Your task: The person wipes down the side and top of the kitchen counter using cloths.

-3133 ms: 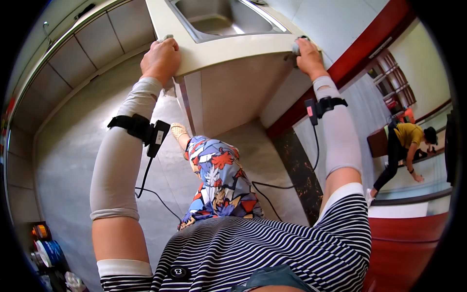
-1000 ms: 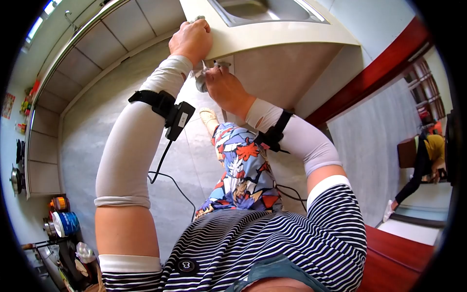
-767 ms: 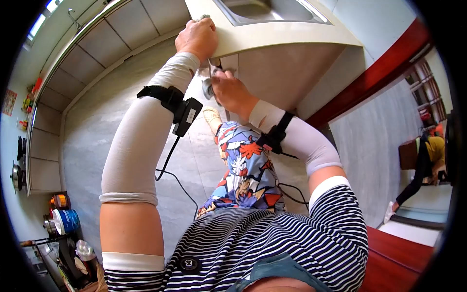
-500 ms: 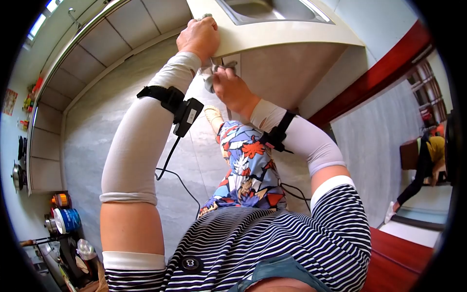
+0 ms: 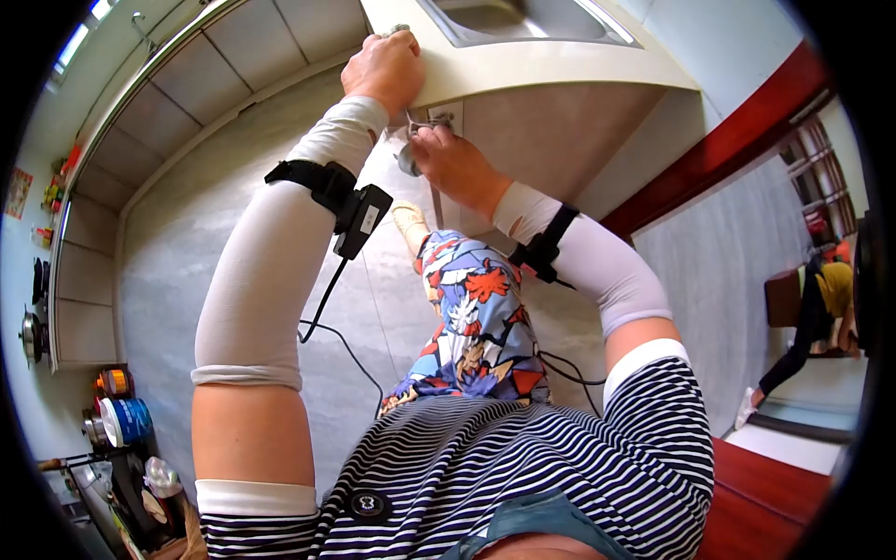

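My left hand (image 5: 385, 70) is closed at the corner of the pale countertop (image 5: 485, 73), beside the sink. A small greyish bit (image 5: 399, 29) shows past its fingers, too little to name. Lower down, my right hand (image 5: 459, 170) grips a crumpled grey cloth (image 5: 408, 159) below the counter, at the edge of the cabinet (image 5: 551, 131). Part of the cloth hangs out to the left of the fingers, and another fold shows above them. The fingertips of both hands are mostly hidden.
A steel sink (image 5: 504, 21) is set into the counter. Wall cabinets (image 5: 168, 112) run along the left, with a blue-and-white tub (image 5: 126, 422) lower down. Cables (image 5: 350, 350) hang near my legs. Beyond a red door frame (image 5: 719, 149), another person (image 5: 812, 317) bends over at right.
My right hand has shifted slightly right with the cloth, along the cabinet edge, and the forearm has moved right. My left hand stays almost in place on the counter corner.
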Available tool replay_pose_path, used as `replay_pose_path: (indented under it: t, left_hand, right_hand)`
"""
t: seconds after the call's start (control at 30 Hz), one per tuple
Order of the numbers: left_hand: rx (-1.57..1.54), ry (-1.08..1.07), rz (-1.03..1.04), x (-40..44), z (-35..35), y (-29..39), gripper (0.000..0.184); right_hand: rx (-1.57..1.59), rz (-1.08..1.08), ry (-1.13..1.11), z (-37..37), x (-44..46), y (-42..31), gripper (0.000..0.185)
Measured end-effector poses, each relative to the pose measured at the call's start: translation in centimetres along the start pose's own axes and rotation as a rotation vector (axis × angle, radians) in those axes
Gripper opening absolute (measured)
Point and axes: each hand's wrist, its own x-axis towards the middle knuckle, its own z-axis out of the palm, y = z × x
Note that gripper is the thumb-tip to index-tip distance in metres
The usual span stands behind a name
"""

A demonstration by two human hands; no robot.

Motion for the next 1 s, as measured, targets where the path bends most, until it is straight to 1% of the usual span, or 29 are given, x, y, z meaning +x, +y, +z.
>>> replay_pose_path:
  t: [0.07, 0.1, 0.17, 0.2, 0.23, 0.3, 0.33, 0.37, 0.43, 0.47, 0.53, 0.6, 0.67, 0.73, 0.77, 0.83, 0.97, 1.0]
  left_hand:
    - [-0.003, -0.004, -0.014, 0.0, 0.0, 0.0, 0.027]
    - [-0.009, -0.007, -0.023, 0.1, 0.1, 0.1, 0.027]
    - [-0.004, 0.000, -0.029, 0.1, 0.2, 0.2, 0.026]
    - [0.001, 0.007, -0.034, 0.2, 0.1, 0.3, 0.026]
    - [0.001, 0.012, -0.031, 0.2, -0.3, 0.5, 0.026]
    - [-0.009, -0.101, -0.077, 0.0, -0.7, 0.8, 0.027]
    - [-0.010, -0.102, -0.073, 0.0, -0.7, 0.9, 0.027]
    - [-0.002, -0.063, -0.065, -0.1, -0.6, 0.9, 0.026]
    - [0.005, -0.026, -0.059, -0.1, -0.2, 0.6, 0.026]
    - [-0.001, -0.024, -0.048, 0.0, -0.1, 0.5, 0.026]
    - [-0.002, -0.019, -0.041, 0.1, -0.1, 0.2, 0.027]
    - [-0.024, 0.005, -0.010, -0.2, -0.1, 0.1, 0.027]
    - [-0.013, -0.009, -0.028, -0.1, -0.2, 0.3, 0.027]
    - [-0.004, -0.019, -0.044, 0.1, 0.0, 0.4, 0.027]
    - [-0.002, -0.014, -0.037, 0.1, 0.1, 0.3, 0.027]
    - [-0.003, -0.006, -0.032, 0.3, 0.1, 0.2, 0.027]
    - [-0.009, 0.014, -0.043, 0.2, 0.6, -0.1, 0.027]
    - [-0.012, 0.027, -0.039, 0.3, 0.8, -0.2, 0.027]
  right_hand:
    - [0.016, 0.027, -0.254, 0.7, -1.1, 0.0, 0.019]
    - [0.014, 0.025, -0.252, 1.0, -1.6, 0.2, 0.019]
    - [0.260, 0.060, -0.308, 1.7, -2.5, 0.9, 0.010]
    - [0.301, 0.093, -0.319, 0.2, -2.2, 0.7, 0.015]
    - [0.297, 0.092, -0.314, -1.1, -1.8, 0.6, 0.015]
    - [0.137, -0.035, -0.011, -3.2, -1.0, 0.5, 0.025]
    - [0.108, -0.053, 0.045, -4.2, -0.6, 0.7, 0.033]
    - [0.106, -0.052, 0.044, -4.3, -0.6, 1.1, 0.033]
    - [0.001, -0.069, 0.181, -4.1, -0.5, 2.0, 0.032]
    - [0.002, -0.069, 0.180, -3.9, -0.7, 2.2, 0.032]
    - [-0.027, 0.022, 0.134, -3.3, -1.0, 2.2, 0.033]
    - [0.028, 0.024, 0.103, -3.0, -1.2, 2.6, 0.034]
    - [0.072, 0.029, 0.076, -3.3, -1.5, 2.9, 0.034]
    - [0.138, 0.047, -0.063, -4.0, -1.7, 3.1, 0.034]
    - [0.134, 0.048, -0.060, -4.2, -1.6, 3.2, 0.034]
    - [0.031, 0.013, 0.092, -4.7, -1.2, 3.1, 0.031]
    - [0.078, 0.041, 0.082, -3.9, -1.4, 3.1, 0.030]
    - [0.124, 0.009, 0.017, -3.2, -1.9, 3.6, 0.039]
